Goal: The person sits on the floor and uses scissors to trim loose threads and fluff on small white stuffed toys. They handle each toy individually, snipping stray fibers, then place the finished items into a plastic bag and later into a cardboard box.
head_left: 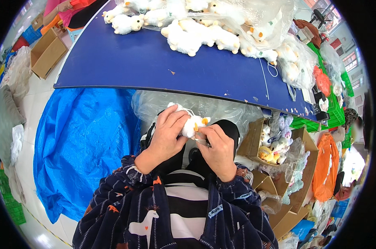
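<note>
Over my lap, just below the table edge, is a small white plush toy (191, 125) with orange-yellow tips and a thin white cord loop along its upper side. My left hand (165, 135) wraps round its body from the left, fingers over the top. At the toy's right end, beside the orange-yellow parts, my right hand (219, 151) pinches with thumb and forefinger. A small pale strip shows under these fingertips; what it is I cannot make out. The toy's underside is hidden by my hands.
On the blue table (155, 66) lie several similar white plush toys (188, 37), some inside clear plastic bags (258, 20). A blue tarp (84, 145) hangs at left. Right of my knees stands a cardboard box (252, 143) of coloured plush toys. A person sits at the far left.
</note>
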Available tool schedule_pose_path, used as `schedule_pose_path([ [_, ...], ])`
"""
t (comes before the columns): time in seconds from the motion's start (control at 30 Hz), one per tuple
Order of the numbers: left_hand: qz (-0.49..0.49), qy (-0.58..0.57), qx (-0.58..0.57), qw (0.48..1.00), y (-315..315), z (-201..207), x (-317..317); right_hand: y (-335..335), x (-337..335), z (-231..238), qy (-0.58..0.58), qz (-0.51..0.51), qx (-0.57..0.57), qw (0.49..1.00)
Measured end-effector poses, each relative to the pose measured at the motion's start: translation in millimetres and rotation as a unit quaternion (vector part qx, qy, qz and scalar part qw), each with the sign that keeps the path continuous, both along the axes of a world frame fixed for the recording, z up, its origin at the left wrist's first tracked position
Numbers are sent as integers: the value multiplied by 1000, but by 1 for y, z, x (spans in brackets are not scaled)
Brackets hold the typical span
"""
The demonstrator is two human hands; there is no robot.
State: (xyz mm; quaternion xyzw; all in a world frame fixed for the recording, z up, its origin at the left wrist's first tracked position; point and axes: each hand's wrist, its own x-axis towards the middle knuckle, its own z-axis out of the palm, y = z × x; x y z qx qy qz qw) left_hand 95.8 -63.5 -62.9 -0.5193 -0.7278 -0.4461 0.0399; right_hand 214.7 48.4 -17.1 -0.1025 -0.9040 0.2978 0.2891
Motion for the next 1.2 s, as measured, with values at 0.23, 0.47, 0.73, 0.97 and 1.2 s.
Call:
schedule_pose_path([
  [0.23,-64,-105,10,992,2,-3,-2,-4,9,13,-56,104,-341,933],
  [0.47,-77,-191,-7,979,-3,-17,-8,9,19,36,-113,128,-104,980],
  [0.73,-95,-188,-28,977,-3,-1,-4,26,16,17,-59,34,178,982],
  [0.97,-112,-174,-45,977,-3,-2,-4,23,13,19,-57,56,215,973],
  [1.2,-119,-147,-59,980,-4,0,-4,23,13,16,-55,63,208,974],
])
